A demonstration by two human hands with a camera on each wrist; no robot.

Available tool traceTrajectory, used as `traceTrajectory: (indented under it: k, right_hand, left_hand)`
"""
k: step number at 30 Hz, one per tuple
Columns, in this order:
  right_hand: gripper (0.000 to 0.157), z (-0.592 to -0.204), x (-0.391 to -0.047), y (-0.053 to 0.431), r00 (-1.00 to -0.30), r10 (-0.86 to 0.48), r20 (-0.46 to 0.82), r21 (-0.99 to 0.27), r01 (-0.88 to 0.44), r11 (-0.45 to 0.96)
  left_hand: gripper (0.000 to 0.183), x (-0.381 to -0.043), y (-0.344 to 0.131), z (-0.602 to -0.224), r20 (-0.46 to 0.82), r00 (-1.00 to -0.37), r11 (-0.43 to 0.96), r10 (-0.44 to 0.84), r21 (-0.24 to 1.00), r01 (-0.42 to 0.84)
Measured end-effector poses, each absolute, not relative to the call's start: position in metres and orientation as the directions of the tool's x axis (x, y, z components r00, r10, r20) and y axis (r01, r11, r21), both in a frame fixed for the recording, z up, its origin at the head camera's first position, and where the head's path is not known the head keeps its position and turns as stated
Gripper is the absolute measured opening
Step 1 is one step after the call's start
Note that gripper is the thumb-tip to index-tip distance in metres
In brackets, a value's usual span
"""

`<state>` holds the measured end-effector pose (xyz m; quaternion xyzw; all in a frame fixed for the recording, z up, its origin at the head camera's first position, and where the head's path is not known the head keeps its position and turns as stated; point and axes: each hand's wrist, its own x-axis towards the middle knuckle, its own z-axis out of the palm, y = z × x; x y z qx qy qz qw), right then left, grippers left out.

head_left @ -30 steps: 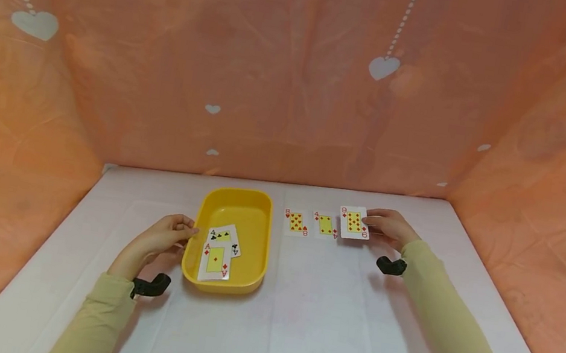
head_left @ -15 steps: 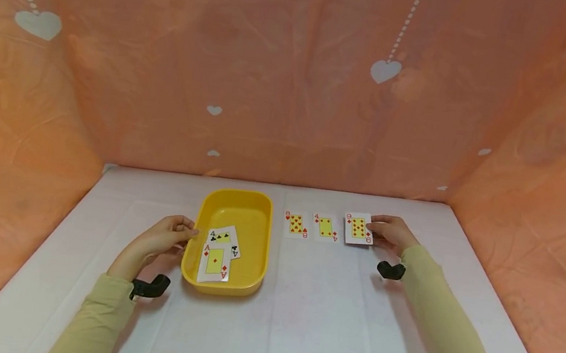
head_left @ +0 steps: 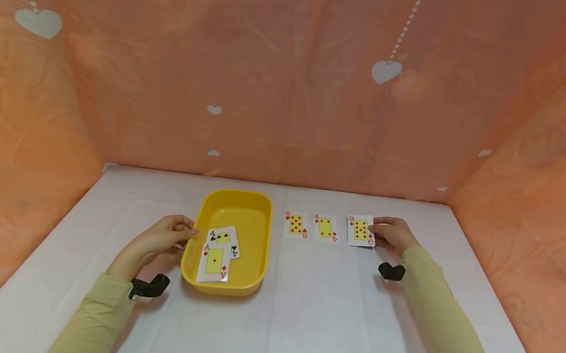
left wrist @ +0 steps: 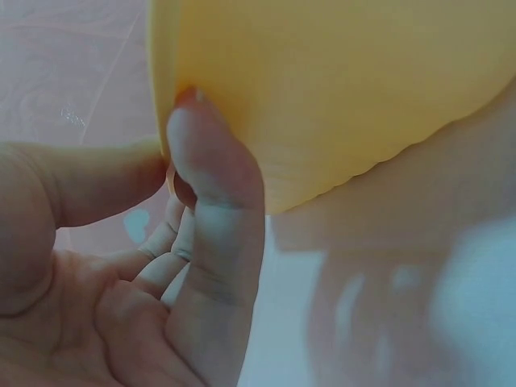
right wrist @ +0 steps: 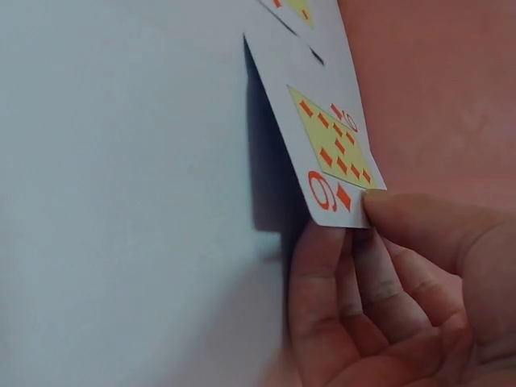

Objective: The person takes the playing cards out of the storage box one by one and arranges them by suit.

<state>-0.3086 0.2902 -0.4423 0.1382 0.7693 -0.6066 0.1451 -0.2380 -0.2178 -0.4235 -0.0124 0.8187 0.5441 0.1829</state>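
My right hand (head_left: 392, 232) pinches a nine of diamonds card (head_left: 361, 231) by its right edge, thumb on the face and fingers beneath. In the right wrist view the card (right wrist: 330, 137) is tilted, its far edge low near the white surface with a shadow under it. To its left lie a four of diamonds (head_left: 326, 227) and an eight of hearts (head_left: 296, 224), face up in a row. My left hand (head_left: 164, 238) pinches the left rim of a yellow tray (head_left: 263, 247) between thumb and forefinger. Inside the tray an ace of diamonds (head_left: 214, 264) overlaps a four of clubs (head_left: 223, 236).
A white cloth (head_left: 315, 328) covers the table. Orange fabric (head_left: 297, 81) with white hearts walls in the back and both sides. Black wrist mounts (head_left: 151, 286) stick out from both wrists.
My right hand has moved slightly right and toward me, lowering the nine of diamonds to the table beside the four of diamonds. My left hand and the tray have stayed put.
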Motion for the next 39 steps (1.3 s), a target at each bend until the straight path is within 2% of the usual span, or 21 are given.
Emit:
traceTrajectory:
  k: [7, 16, 32, 35, 39]
  right_hand:
    - [0.046, -0.445, -0.310, 0.287, -0.943, 0.033, -0.331, -0.917, 0.329, 0.227]
    - [0.034, -0.442, -0.310, 0.282, -0.956, 0.131, -0.264, -0.832, 0.295, 0.470]
    - [0.036, -0.431, -0.305, 0.277, -0.921, 0.130, -0.368, -0.797, 0.384, 0.467]
    - [0.034, -0.425, -0.301, 0.275, -0.936, 0.131, -0.327, -0.808, 0.348, 0.475]
    - [0.035, -0.405, -0.298, 0.261, -0.975, 0.074, -0.210, -0.867, 0.221, 0.448]
  left_hand:
    - [0.032, -0.239, -0.218, -0.424, -0.319, -0.933, 0.409, 0.168, 0.883, -0.228]
    - [0.031, -0.239, -0.217, -0.425, -0.316, -0.932, 0.405, 0.176, 0.886, -0.224]
    - [0.031, -0.238, -0.216, -0.424, -0.305, -0.935, 0.402, 0.181, 0.891, -0.212]
    - [0.031, -0.237, -0.216, -0.425, -0.298, -0.937, 0.401, 0.184, 0.893, -0.205]
    - [0.030, -0.238, -0.217, -0.425, -0.302, -0.937, 0.401, 0.175, 0.891, -0.213]
